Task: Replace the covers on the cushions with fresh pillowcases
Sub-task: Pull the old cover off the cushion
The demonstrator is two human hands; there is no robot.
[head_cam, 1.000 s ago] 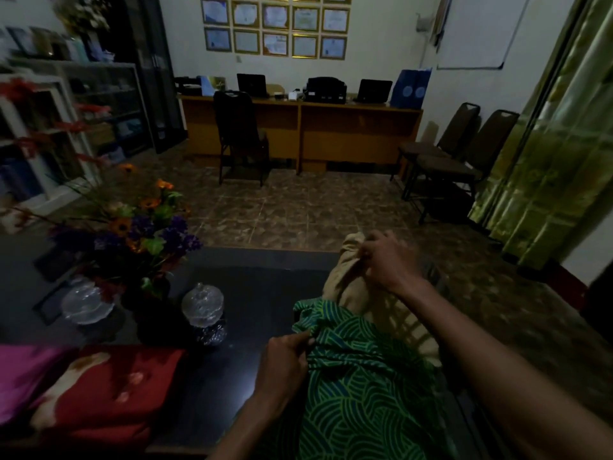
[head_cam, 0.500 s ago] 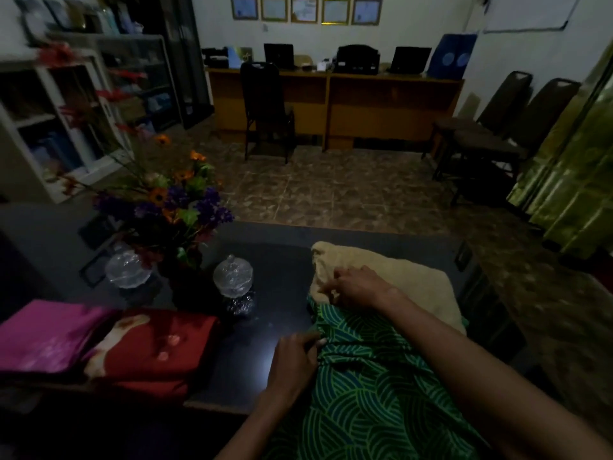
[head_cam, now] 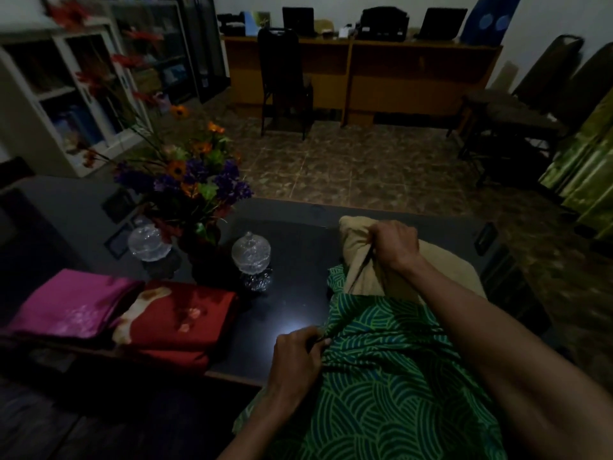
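A beige cushion [head_cam: 441, 263] lies on the dark table [head_cam: 295, 293], its far half bare and its near half inside a green patterned cover [head_cam: 391, 376]. My right hand [head_cam: 394, 244] grips a bunch of the beige cushion's fabric near its far left corner. Closer to me, my left hand [head_cam: 298, 353] pinches the left edge of the green cover. On the table's left lie a folded red pillowcase [head_cam: 185, 320] and a folded pink pillowcase [head_cam: 73, 303].
A vase of orange and purple flowers [head_cam: 195, 184] and two lidded glass jars [head_cam: 251, 257] [head_cam: 149, 242] stand on the table left of the cushion. Beyond the table are tiled floor, a wooden desk [head_cam: 365, 71], black chairs [head_cam: 285, 78] and a white shelf [head_cam: 56, 94].
The camera has tipped downward. My right hand moved from the cushion's middle to its far left corner and bunched the fabric. My left hand drew the cover's edge nearer to me.
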